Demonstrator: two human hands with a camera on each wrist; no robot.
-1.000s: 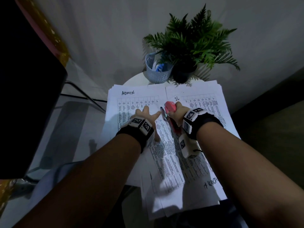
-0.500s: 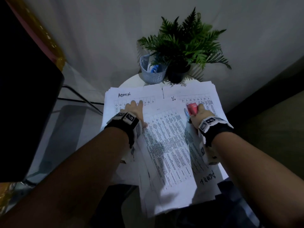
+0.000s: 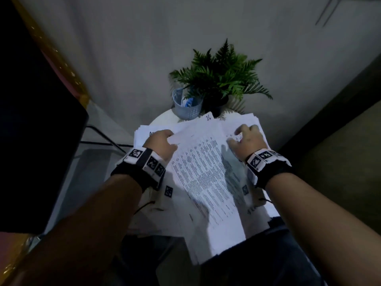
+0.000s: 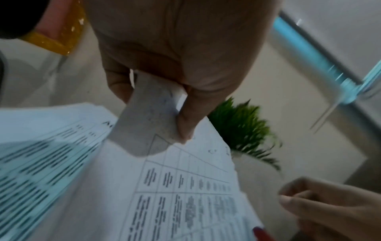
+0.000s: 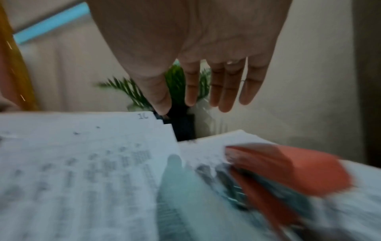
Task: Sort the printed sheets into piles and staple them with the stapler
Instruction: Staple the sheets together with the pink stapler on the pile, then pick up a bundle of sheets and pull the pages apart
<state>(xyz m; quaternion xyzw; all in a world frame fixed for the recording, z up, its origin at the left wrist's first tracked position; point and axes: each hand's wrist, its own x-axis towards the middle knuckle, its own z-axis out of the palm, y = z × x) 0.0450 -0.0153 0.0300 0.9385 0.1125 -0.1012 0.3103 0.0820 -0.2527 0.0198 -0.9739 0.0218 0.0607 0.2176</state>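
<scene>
A stapled set of printed sheets [image 3: 204, 172] lies slanted across the table, its far corner marked "16". My left hand [image 3: 160, 141] pinches the curled left corner of that set [image 4: 148, 114] between thumb and fingers and lifts it. Under it lies the left pile [image 3: 142, 133], its label half covered. My right hand [image 3: 245, 137] hovers over the right pile [image 3: 255, 120], fingers straight and spread [image 5: 198, 101], holding nothing. The red stapler [image 5: 288, 169] lies on the right pile below that hand; the head view hides it.
A potted fern [image 3: 220, 79] and a grey mesh cup [image 3: 186, 106] stand at the back of the small round white table [image 3: 162, 118], against the wall. A large black object [image 3: 31, 120] fills the left. Sheets overhang the table's near edge.
My right hand has set the stapler down on the right pile and opened. My left hand went from resting on the sheets to pinching and lifting their left corner.
</scene>
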